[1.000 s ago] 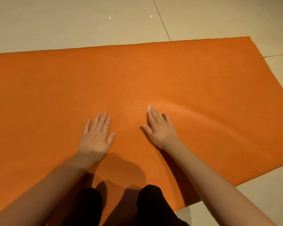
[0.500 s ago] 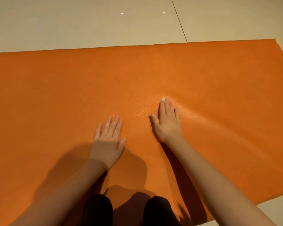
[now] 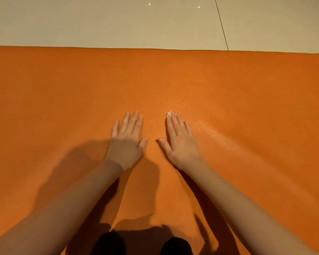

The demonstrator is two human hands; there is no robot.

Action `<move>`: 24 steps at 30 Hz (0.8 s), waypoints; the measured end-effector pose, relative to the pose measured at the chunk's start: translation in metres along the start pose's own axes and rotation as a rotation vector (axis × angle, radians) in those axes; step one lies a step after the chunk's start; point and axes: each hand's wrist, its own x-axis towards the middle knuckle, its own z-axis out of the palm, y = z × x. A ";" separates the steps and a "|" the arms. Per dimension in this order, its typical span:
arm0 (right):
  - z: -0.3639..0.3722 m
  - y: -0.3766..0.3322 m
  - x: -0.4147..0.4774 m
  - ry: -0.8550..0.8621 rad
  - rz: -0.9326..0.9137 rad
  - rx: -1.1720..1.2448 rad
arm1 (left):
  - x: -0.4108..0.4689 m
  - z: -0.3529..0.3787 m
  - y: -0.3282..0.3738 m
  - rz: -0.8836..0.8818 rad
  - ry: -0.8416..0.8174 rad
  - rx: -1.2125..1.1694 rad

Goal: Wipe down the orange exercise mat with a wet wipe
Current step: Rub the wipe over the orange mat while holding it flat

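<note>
Bare orange mat (image 3: 247,85) runs flat ahead of my fingertips to far edge; tiled floor (image 3: 99,23) beyond. Wide flat mat right of my right hand (image 3: 180,142), same left of my left hand (image 3: 126,142). Narrow gap between my thumbs, not touching. Left hand, flat on mat, blocks leftward sweep. My knees (image 3: 110,243), between forearms, bar pull toward me.

Both hands lie flat on the orange mat (image 3: 247,85), side by side. The left hand (image 3: 126,142) rests bare. The right hand (image 3: 180,142) presses a white wipe (image 3: 169,114), which peeks out at its fingertips. Pale tiled floor (image 3: 99,23) lies beyond the mat.
</note>
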 end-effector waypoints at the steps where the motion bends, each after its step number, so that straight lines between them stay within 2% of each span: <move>1: -0.002 0.001 -0.001 -0.037 -0.123 -0.022 | 0.001 0.002 -0.001 0.015 0.007 0.036; 3: -0.012 0.018 0.009 -0.060 -0.260 -0.114 | -0.001 0.006 -0.002 0.020 0.007 0.090; 4: -0.017 0.028 0.017 -0.044 -0.255 -0.154 | -0.001 0.007 -0.001 0.014 0.001 0.095; 8: -0.026 0.042 0.048 0.018 0.118 -0.131 | -0.002 0.008 0.000 0.006 0.012 0.082; 9: -0.025 0.035 0.052 0.026 0.152 -0.113 | -0.002 0.008 0.000 0.009 0.015 0.085; 10: -0.023 0.028 0.054 0.025 0.113 -0.100 | -0.002 0.008 0.001 0.013 0.015 0.086; 13: -0.019 0.023 0.051 -0.049 -0.259 -0.130 | -0.001 0.008 0.000 0.027 0.027 0.066; 15: -0.025 0.036 0.060 -0.056 -0.365 -0.180 | 0.004 0.004 -0.001 0.037 0.039 0.052; 17: -0.034 0.048 0.077 -0.005 -0.275 -0.163 | 0.017 -0.002 -0.001 0.062 0.026 0.043; 21: -0.034 0.040 0.104 0.098 0.095 -0.039 | 0.053 -0.012 -0.005 0.099 -0.033 0.076; 22: -0.031 0.033 0.106 0.101 0.109 -0.014 | 0.057 -0.012 -0.005 0.105 -0.036 0.100; 24: -0.026 0.024 0.102 0.061 -0.041 -0.018 | 0.057 -0.010 -0.005 0.106 -0.032 0.144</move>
